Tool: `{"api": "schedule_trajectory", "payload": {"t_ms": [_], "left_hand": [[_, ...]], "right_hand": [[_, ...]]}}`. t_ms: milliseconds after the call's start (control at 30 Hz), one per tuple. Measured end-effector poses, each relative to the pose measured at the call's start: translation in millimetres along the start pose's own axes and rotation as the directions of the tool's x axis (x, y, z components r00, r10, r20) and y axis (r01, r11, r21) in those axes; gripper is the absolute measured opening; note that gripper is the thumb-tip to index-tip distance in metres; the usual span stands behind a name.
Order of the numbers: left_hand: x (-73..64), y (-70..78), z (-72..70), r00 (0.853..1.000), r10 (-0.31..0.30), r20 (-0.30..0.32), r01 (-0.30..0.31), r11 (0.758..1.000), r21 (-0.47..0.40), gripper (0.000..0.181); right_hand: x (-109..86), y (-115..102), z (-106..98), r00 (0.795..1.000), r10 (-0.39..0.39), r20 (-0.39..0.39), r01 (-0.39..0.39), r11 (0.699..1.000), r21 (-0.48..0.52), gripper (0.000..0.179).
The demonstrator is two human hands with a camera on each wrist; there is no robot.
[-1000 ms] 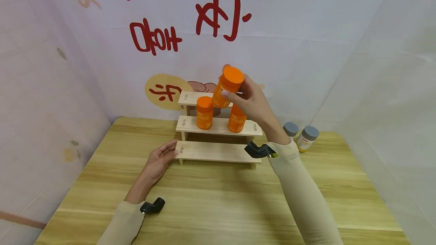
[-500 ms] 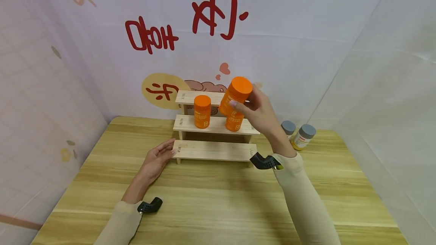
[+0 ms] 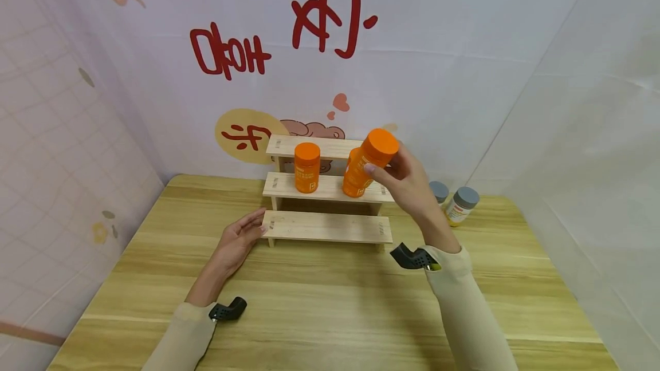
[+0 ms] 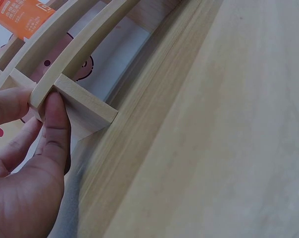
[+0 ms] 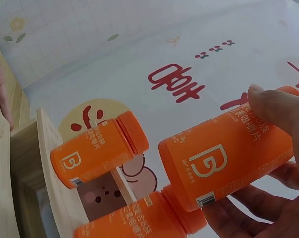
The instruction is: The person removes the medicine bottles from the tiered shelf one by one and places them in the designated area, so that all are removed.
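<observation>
My right hand (image 3: 412, 188) grips an orange supplement bottle (image 3: 380, 145), thumb on its front. The bottle is tilted and held off the stand. A three-tier wooden stand (image 3: 330, 227) rests on the table. On its middle tier two similar bottles stand upright, the left orange bottle (image 3: 306, 168) and the right orange bottle (image 3: 353, 186), partly covered by the held one in the head view. My left hand (image 3: 238, 248) pinches the left end of the lowest board; in the left wrist view its thumb and fingers (image 4: 55, 126) are around that end.
Two grey-capped bottles stand on the table right of the stand: the nearer bottle (image 3: 461, 206) and another grey-capped bottle (image 3: 439, 191) partly behind my right arm. A printed white backdrop (image 3: 438, 62) rises behind the wooden table (image 3: 319, 302).
My right hand has moved right and down with the orange bottle, which now overlaps the right bottle on the middle tier. My left hand has stayed at the stand's lowest board.
</observation>
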State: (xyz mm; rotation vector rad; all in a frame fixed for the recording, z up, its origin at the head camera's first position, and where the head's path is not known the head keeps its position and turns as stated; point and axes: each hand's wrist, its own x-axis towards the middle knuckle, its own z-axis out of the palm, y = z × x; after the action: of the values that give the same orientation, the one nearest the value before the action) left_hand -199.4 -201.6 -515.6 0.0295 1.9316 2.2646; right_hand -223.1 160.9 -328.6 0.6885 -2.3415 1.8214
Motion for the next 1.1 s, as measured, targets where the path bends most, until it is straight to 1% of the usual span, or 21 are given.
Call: {"api": "schedule_trajectory", "payload": {"t_ms": [267, 433, 667, 967, 1100], "left_hand": [[-1.4, 0.3, -0.8, 1.000, -0.002, 0.004, 0.002, 1.000, 0.007, 0.063], [-0.3, -0.1, -1.1, 1.000, -0.004, -0.002, 0.004, 1.000, 0.014, 0.063], [0.4, -0.5, 0.3, 1.000, -0.001, -0.014, 0.001, 1.000, 0.018, 0.064], [0.0, -1.2, 0.4, 1.000, -0.003, -0.022, 0.004, 1.000, 0.011, 0.062], [1.4, -0.5, 0.6, 1.000, 0.012, -0.019, -0.012, 1.000, 0.010, 0.062]], "right_hand": [[-12.4, 9.4, -9.7, 1.000, 0.021, -0.013, -0.021, 1.000, 0.001, 0.056], [-21.3, 18.8, -17.0, 0.999, 0.035, -0.040, -0.035, 0.999, -0.012, 0.055], [-32.3, 33.8, -27.8, 0.996, 0.046, -0.075, -0.047, 0.999, -0.003, 0.054], [-46.3, 44.0, -44.2, 0.992, 0.053, -0.113, -0.058, 0.997, -0.043, 0.050], [-52.4, 49.1, -52.8, 0.986, 0.083, -0.142, -0.091, 0.994, -0.054, 0.049]]}}
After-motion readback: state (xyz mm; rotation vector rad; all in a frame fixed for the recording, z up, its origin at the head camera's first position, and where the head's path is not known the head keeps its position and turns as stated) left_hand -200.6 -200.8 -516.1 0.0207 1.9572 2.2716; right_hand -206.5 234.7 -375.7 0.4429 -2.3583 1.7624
